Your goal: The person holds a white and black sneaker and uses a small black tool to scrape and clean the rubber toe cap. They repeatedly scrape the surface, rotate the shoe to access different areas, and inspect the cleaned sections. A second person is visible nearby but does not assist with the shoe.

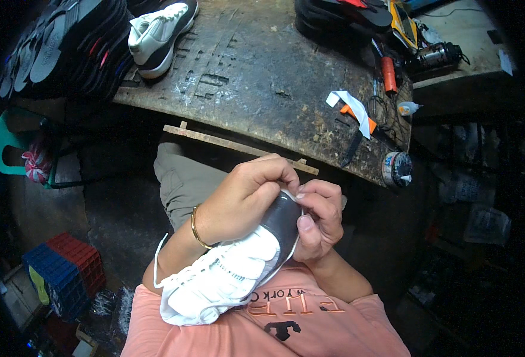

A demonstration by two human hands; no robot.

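Note:
A white lace-up sneaker (219, 271) with a dark grey toe leans against my shirt, its toe pointing away from me. My left hand (244, 193), its wrist in a gold bangle, curls over the toe with thumb and fingertips pinched at the tip. From the other side, my right hand (319, 217) meets it there, its bent fingers closed on the toe's rim. A thin white edge runs along that rim below my right fingers. Whatever lies between the fingertips is too small to make out. One loose lace hangs on the left.
Ahead stands a worn wooden workbench (256, 65). On it are another sneaker (158, 38), stacked dark soles (78, 47), an orange-handled tool (388, 74), a white strip (355, 110) and a tin (397, 169). Crates (66, 273) and a green chair (12, 146) stand at left.

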